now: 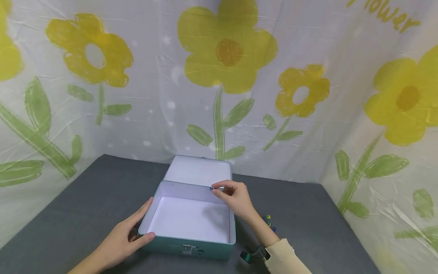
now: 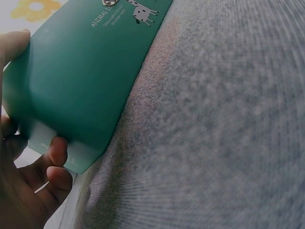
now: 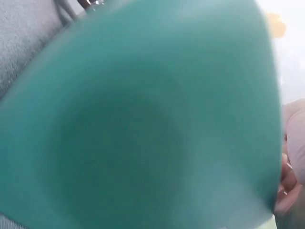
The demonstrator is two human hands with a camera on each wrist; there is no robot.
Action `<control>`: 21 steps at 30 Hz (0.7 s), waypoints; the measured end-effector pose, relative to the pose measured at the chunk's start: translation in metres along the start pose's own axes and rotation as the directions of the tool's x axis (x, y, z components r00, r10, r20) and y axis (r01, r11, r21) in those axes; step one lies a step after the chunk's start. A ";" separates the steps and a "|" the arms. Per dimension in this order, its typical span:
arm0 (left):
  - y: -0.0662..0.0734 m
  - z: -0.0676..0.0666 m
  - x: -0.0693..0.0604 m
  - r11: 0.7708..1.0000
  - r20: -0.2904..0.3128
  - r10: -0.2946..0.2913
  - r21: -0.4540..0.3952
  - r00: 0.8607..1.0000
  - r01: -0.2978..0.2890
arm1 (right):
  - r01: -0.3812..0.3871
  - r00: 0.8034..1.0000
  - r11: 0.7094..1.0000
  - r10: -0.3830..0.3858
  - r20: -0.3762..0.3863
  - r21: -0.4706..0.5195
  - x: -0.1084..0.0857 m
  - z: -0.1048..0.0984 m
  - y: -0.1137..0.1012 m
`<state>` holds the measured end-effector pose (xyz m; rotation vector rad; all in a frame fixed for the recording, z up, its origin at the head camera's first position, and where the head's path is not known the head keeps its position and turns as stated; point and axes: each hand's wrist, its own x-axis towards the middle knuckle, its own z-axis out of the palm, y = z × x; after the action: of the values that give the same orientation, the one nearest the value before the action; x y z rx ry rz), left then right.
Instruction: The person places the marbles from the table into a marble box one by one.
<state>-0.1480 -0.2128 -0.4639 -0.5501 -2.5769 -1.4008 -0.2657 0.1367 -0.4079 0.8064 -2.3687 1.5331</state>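
Cute teal box (image 1: 161, 244), giraffe print (image 2: 142, 13), white inside; left hand (image 1: 121, 236) grips it, right hand (image 1: 238, 198) pinches a blue bit (image 1: 211, 188).

So the box (image 1: 164, 245) sits on the surface (image 1: 85, 205), with its lid (image 1: 198, 171) lying back right behind it and the latch (image 1: 187, 249) on the front. Left hand (image 1: 121, 238) is at the box's front left corner, right hand (image 1: 234, 194) is over the back right part with a bead (image 1: 211, 188) between its fingertips. More beads (image 1: 268, 217) lie right of the box, past the forearm. Curtain's (image 1: 154, 95) behind everything.
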 end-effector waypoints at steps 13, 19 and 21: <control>-0.002 0.001 0.000 1.000 0.002 0.011 -0.003 1.000 -0.011 | 0.012 0.999 0.998 -0.010 0.036 -0.060 0.010 0.017 -0.015; -0.001 0.001 0.000 1.000 -0.008 0.014 -0.001 1.000 -0.014 | 0.013 0.998 0.999 -0.010 0.064 -0.050 0.015 0.024 -0.020; -0.001 0.001 0.000 1.000 -0.005 0.009 0.000 1.000 -0.009 | 0.019 0.997 0.999 -0.016 0.074 -0.050 0.016 0.026 -0.021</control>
<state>-0.1483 -0.2123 -0.4650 -0.5568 -2.5668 -1.3974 -0.2643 0.1016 -0.3962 0.8844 -2.4352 1.4544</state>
